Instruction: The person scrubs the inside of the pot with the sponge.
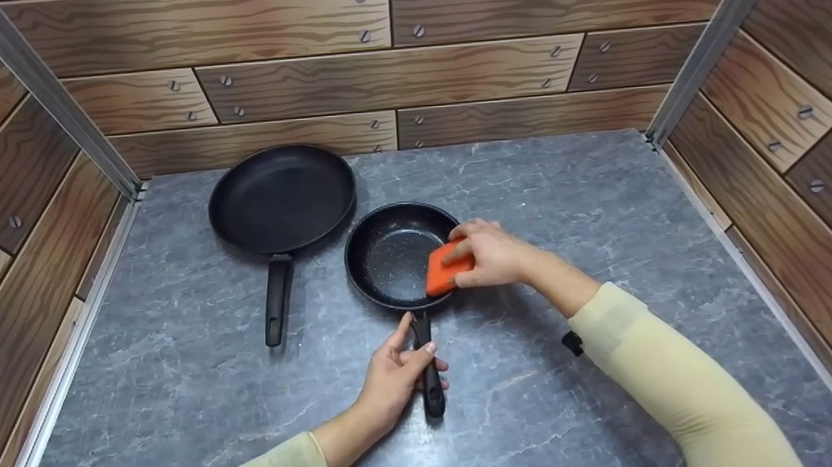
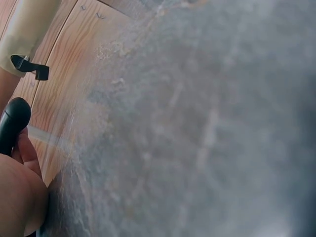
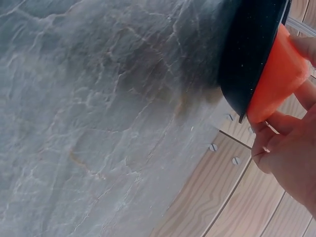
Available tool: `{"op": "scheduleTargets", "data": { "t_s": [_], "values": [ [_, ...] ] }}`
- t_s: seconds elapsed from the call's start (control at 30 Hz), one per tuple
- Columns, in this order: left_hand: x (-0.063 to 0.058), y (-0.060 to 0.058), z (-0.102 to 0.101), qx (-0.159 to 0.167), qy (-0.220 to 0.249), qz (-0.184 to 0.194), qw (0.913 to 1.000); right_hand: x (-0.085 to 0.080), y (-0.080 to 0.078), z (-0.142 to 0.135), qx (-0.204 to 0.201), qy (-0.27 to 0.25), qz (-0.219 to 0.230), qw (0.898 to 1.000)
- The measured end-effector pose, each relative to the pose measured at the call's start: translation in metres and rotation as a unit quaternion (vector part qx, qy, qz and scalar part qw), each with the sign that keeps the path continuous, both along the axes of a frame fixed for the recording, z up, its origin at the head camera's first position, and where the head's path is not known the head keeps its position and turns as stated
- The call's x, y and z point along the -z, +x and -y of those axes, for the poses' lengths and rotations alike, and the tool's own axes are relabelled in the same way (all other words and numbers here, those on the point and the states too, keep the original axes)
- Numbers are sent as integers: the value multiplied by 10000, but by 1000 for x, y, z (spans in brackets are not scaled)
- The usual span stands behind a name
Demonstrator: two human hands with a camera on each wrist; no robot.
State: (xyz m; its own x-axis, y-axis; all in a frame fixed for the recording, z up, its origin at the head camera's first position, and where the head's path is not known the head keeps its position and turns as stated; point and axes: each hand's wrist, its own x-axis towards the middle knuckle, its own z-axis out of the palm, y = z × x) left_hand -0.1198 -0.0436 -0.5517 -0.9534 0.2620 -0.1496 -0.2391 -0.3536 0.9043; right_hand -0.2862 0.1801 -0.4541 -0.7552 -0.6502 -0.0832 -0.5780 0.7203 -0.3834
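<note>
A small black frying pan with a speckled inside lies on the grey marbled table. My left hand grips its black handle, thumb on top and fingertips showing past the far side. In the left wrist view the handle's end sticks out beyond the hand. An orange sponge is held by my right hand at the right inner side of the pan. The right wrist view has the fingers of that hand around the sponge, which overlaps the pan's rim.
A larger black frying pan lies to the left and farther back, its handle towards me. Wood-patterned walls with metal corner posts enclose the marbled table at the back and both sides.
</note>
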Motion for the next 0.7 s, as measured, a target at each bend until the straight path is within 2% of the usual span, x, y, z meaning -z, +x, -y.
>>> {"op": "scheduleTargets", "data": {
  "t_s": [0.33, 0.7],
  "values": [
    [0, -1, -1, -21, 41, 24, 10000, 1, -1, 1, -341, -167, 152, 9992],
    [2, -1, 0, 32, 49, 32, 10000, 5, 4, 6, -340, -342, 380, 9981]
  ]
}}
